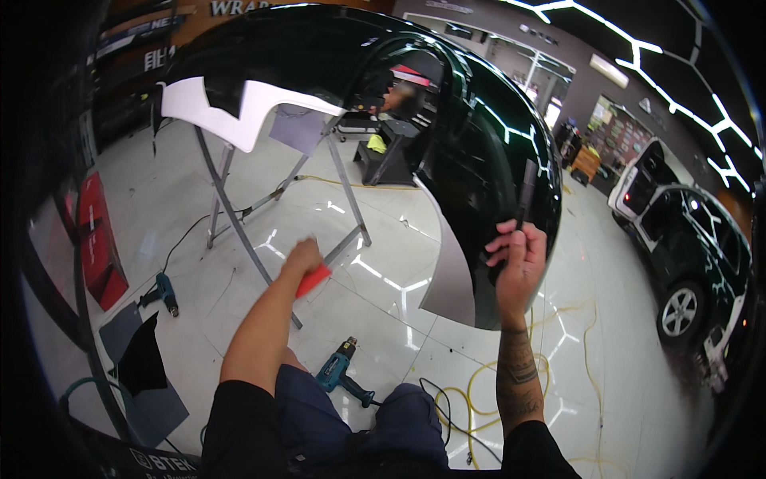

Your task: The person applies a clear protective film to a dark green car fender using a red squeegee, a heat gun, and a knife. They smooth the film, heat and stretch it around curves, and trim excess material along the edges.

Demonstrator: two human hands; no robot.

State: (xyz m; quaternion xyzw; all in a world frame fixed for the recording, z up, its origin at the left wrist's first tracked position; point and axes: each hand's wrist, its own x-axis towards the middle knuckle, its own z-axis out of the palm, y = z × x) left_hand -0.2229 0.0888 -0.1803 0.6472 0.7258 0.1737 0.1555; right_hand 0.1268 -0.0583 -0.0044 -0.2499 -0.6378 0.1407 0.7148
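Observation:
A large glossy dark car bumper (pixel 487 152) curves across the view, propped on a folding metal stand (pixel 347 191). A pale strip (pixel 451 255) runs along its near lower end, and a white piece (pixel 231 124) shows along its left part. In my right hand (pixel 520 259) is a slim black blade-like tool (pixel 528 188), pointing upward in front of the bumper's right end; its exact kind is unclear. My left hand (pixel 303 257) is closed on a flat red squeegee (pixel 314 281), low and left, apart from the bumper. Its fingers are partly hidden.
A teal heat gun (pixel 339 369) lies on the tiled floor between my knees. Another heat gun (pixel 163 294) is farther left, near a red box (pixel 97 239). Yellow hose (pixel 471 391) and black cord coil on the right. A dark car (pixel 694 239) stands at far right.

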